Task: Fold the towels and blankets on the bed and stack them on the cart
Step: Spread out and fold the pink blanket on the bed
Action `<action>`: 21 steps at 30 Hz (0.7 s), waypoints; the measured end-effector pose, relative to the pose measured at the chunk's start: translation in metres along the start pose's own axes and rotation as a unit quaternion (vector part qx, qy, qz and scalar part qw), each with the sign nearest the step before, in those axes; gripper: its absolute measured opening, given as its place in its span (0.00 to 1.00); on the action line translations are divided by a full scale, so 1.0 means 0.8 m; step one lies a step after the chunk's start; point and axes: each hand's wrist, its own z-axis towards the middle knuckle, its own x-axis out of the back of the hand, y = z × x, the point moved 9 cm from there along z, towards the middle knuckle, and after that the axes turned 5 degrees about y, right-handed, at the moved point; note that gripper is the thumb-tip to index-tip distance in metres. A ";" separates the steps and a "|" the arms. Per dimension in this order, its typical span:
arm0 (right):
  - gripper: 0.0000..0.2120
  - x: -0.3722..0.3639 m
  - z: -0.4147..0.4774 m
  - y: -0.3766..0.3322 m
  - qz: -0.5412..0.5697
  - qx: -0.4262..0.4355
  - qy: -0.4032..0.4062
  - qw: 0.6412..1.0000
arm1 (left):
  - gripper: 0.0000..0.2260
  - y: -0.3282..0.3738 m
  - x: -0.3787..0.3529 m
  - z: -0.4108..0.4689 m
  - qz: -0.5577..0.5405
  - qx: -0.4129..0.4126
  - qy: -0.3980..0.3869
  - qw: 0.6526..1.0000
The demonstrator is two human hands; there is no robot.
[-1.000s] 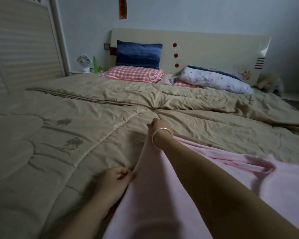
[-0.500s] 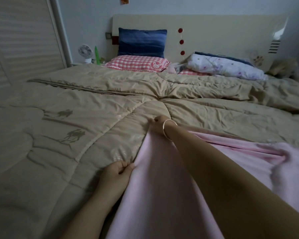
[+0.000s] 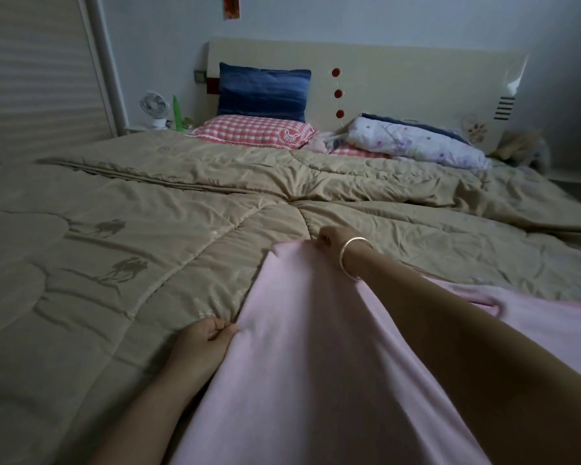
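A soft pink fleece blanket (image 3: 316, 380) lies spread over the tan quilted comforter (image 3: 148, 246) on the bed. The left hand (image 3: 205, 340) pinches its near edge; the right hand (image 3: 329, 237), wearing a bangle (image 3: 351, 258), grips the far corner.

We stretch our bare right arm far forward, our right hand (image 3: 327, 237) curled and pinching the edge of the soft pale pink blanket (image 3: 316, 364), while our left hand (image 3: 206, 342), nearer in, pinches that same edge.
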 end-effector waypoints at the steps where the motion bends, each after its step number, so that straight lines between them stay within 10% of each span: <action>1: 0.11 0.007 0.006 -0.003 -0.001 -0.009 0.023 1.000 | 0.08 -0.001 0.000 0.000 -0.001 -0.003 0.001 1.000; 15: 0.35 -0.039 -0.011 0.046 -0.033 -0.147 -0.127 0.980 | 0.07 0.001 0.000 0.001 0.020 -0.019 0.002 1.000; 21: 0.11 -0.009 -0.043 0.026 0.021 -0.081 -0.097 0.992 | 0.09 0.010 0.006 -0.009 0.043 -0.025 0.000 0.999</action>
